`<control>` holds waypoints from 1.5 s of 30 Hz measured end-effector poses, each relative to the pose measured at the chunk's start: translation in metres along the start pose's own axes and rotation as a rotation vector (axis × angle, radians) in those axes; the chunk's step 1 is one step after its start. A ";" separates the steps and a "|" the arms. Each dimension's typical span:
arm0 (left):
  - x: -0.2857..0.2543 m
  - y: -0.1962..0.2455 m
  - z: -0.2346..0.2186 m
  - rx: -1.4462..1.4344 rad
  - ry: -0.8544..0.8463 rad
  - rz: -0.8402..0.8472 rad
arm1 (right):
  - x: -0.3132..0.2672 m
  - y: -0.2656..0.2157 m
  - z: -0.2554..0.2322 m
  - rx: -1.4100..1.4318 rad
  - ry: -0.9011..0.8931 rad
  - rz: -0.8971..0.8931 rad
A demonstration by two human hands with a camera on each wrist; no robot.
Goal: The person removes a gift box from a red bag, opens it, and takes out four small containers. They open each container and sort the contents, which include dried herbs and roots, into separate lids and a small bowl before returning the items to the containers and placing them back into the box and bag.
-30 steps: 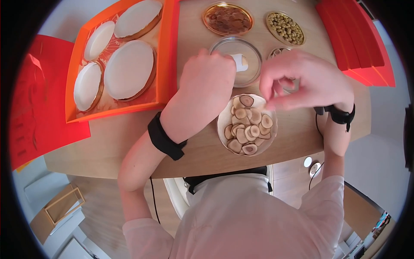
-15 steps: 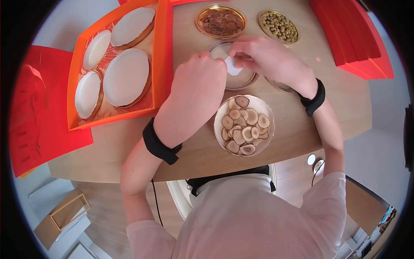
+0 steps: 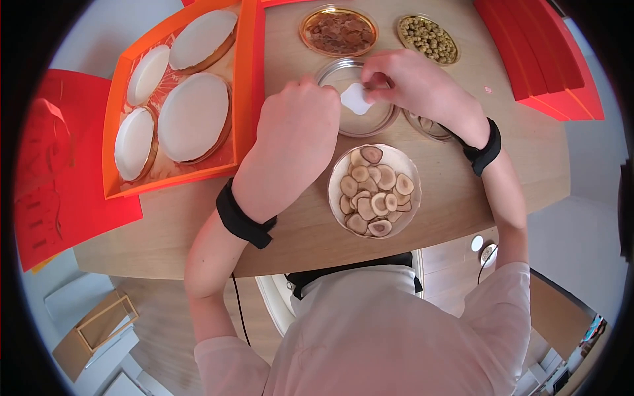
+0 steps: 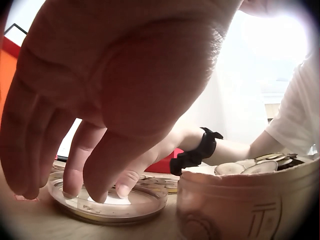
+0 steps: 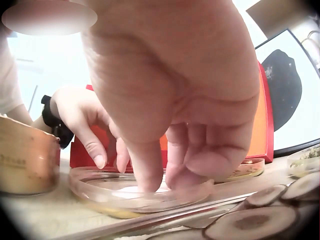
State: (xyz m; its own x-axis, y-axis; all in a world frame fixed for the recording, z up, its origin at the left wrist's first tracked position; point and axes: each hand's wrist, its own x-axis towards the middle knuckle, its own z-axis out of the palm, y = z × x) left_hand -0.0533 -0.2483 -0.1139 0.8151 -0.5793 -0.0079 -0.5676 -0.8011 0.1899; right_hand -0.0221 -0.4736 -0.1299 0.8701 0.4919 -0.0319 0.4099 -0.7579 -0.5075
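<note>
A clear round shallow dish (image 3: 380, 122) stands on the table, with a small white piece (image 3: 355, 99), like paper, in it. My right hand (image 3: 413, 82) reaches into the dish and pinches the white piece at its right edge. In the right wrist view, the right thumb (image 5: 147, 175) comes down on the white piece. My left hand (image 3: 290, 138) hovers at the dish's left side, its fingertips hidden in the head view. The left wrist view shows the left thumb (image 4: 102, 175) and forefinger apart, pointing down over the dish. A bowl (image 3: 414, 211) of round dried slices stands nearer the body.
An orange box (image 3: 254, 86) with several white-lidded round containers stands left. Behind are dishes of brown flakes (image 3: 340, 33) and pale green buds (image 3: 429, 39). A dish of slices (image 3: 432, 130) sits partly under the right hand. Red folders (image 3: 541, 53) stand at the back right.
My right hand has moved left from above the slice bowl to the white piece in the clear dish. The white piece has turned. My left hand has barely shifted.
</note>
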 end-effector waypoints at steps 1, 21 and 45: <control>0.001 -0.001 -0.001 0.000 -0.020 -0.002 | 0.000 0.000 -0.001 0.009 -0.020 0.016; 0.002 -0.007 0.002 -0.093 -0.037 0.008 | -0.004 -0.004 -0.012 -0.045 -0.186 -0.043; 0.027 -0.004 0.013 -0.247 0.105 -0.161 | -0.035 -0.047 -0.059 0.283 -0.030 -0.217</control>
State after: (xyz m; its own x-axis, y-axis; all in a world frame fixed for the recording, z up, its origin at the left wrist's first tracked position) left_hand -0.0305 -0.2633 -0.1278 0.9072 -0.4187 0.0418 -0.3950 -0.8131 0.4277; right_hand -0.0553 -0.4802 -0.0539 0.7612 0.6436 0.0796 0.4883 -0.4880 -0.7235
